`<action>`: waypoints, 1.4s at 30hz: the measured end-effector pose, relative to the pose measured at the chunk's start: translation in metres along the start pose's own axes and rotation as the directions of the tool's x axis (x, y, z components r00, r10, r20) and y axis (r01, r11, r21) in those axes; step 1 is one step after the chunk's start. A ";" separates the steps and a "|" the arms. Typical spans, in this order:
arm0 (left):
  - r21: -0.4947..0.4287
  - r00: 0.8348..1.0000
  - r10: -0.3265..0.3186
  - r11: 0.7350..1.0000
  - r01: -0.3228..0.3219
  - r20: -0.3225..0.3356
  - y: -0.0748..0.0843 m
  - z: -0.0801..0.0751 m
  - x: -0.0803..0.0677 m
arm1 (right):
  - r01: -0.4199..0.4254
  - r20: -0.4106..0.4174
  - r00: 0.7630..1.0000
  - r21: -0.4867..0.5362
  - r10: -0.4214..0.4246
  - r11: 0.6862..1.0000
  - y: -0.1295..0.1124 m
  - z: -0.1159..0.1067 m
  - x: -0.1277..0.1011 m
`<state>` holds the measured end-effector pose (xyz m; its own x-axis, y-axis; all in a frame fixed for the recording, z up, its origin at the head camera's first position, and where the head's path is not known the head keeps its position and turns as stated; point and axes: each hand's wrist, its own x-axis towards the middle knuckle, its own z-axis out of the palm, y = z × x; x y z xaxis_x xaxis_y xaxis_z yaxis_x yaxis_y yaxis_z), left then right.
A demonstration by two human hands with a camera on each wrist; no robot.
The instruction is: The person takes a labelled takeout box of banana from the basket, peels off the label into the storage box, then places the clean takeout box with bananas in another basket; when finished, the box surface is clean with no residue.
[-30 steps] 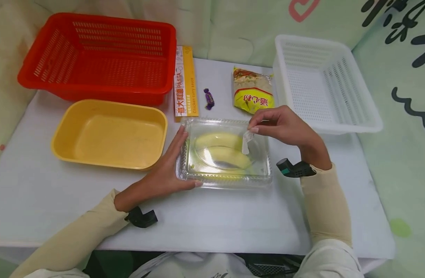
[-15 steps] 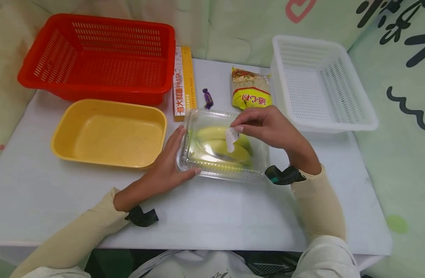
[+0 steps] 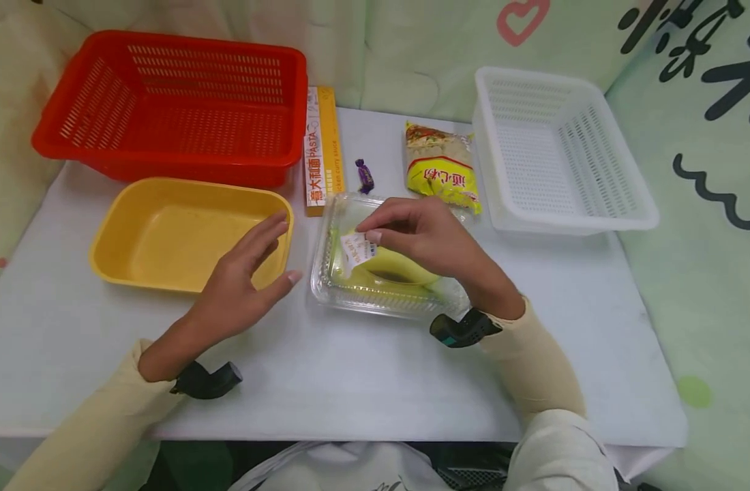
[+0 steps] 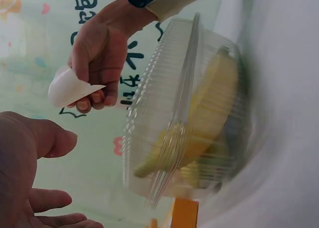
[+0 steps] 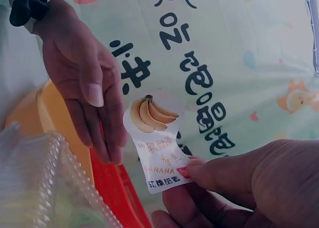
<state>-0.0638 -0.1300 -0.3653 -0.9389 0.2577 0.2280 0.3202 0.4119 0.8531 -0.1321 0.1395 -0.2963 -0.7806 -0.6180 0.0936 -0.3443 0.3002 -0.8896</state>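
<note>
over the clear clamshell box (image 3: 387,273) of bananas, our right hand (image 3: 430,239) pinches its peeled label (image 3: 356,249) (banana picture showing), lifted to clear the lid; our left hand (image 3: 240,286), released and flat-fingered, hovers just beside the box.

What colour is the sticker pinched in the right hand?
White, with a yellow banana picture and red print; the sticker shows best in the right wrist view.

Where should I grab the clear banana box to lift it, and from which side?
Grip the clear banana box by its ribbed rim along the two short ends, coming from above with fingers on both. The domed lid looks smooth and likely slippery, and the right hand pinching the label hovers over it.
</note>
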 end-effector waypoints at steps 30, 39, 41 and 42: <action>0.186 0.864 -0.262 0.911 0.369 -0.430 -0.086 -0.135 -0.026 | -0.001 0.163 0.987 -0.070 0.012 0.998 -0.019 0.018 0.068; 0.196 0.859 -0.382 0.865 0.462 -0.341 -0.105 -0.138 -0.037 | -0.057 0.219 0.973 -0.085 0.074 0.995 -0.021 0.037 0.094; 0.185 0.861 -0.383 0.869 0.459 -0.335 -0.107 -0.136 -0.038 | -0.045 0.221 0.973 -0.098 0.065 0.994 -0.020 0.040 0.100; 0.182 0.860 -0.389 0.868 0.462 -0.330 -0.108 -0.135 -0.038 | -0.037 0.223 0.973 -0.103 0.059 0.994 -0.019 0.042 0.102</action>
<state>-0.0796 -0.3026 -0.4026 -0.9737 -0.2270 0.0195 -0.1329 0.6357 0.7604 -0.1839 0.0402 -0.2889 -0.6637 -0.7455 -0.0609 -0.3675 0.3959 -0.8415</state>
